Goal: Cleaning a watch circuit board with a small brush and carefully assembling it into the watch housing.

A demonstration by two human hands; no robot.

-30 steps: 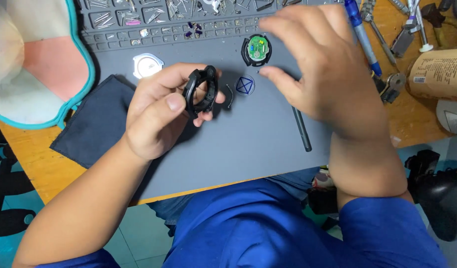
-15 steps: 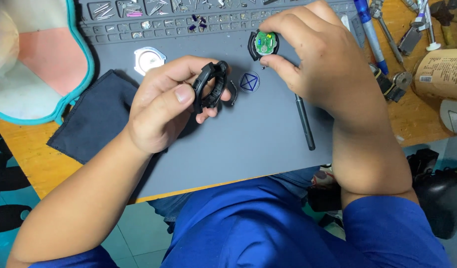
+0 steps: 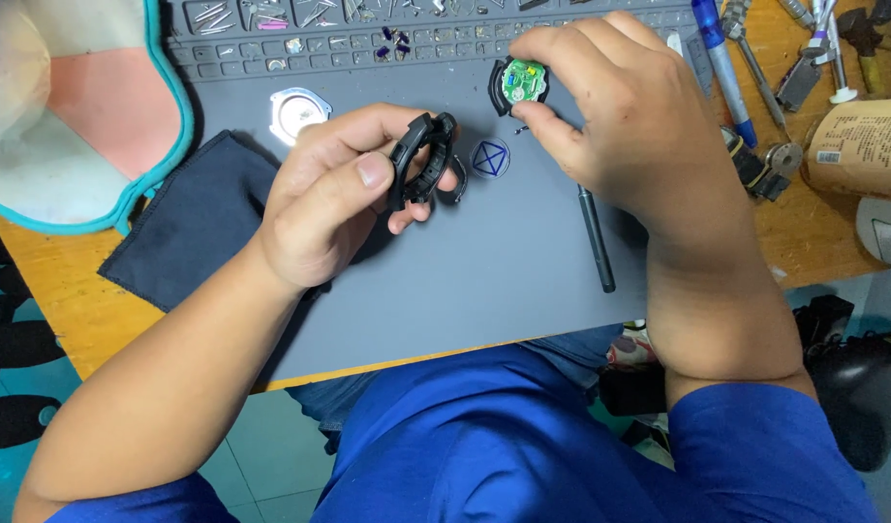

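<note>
Fingers (image 3: 373, 174) over grey mat (image 3: 445, 281), wooden bench (image 3: 68, 310).

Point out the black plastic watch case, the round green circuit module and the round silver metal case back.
Black plastic watch case (image 3: 421, 160), head view, on its rim between the left fingers.
Round green circuit module (image 3: 521, 82), head view, on its green face.
Round silver metal case back (image 3: 295, 111), head view, on its centre.

A black watch case (image 3: 421, 160), ring-shaped, is tilted on edge above the grey mat's (image 3: 465, 281) middle. A round module (image 3: 520, 83) with a green circuit board lies face-up near the mat's far edge.
</note>
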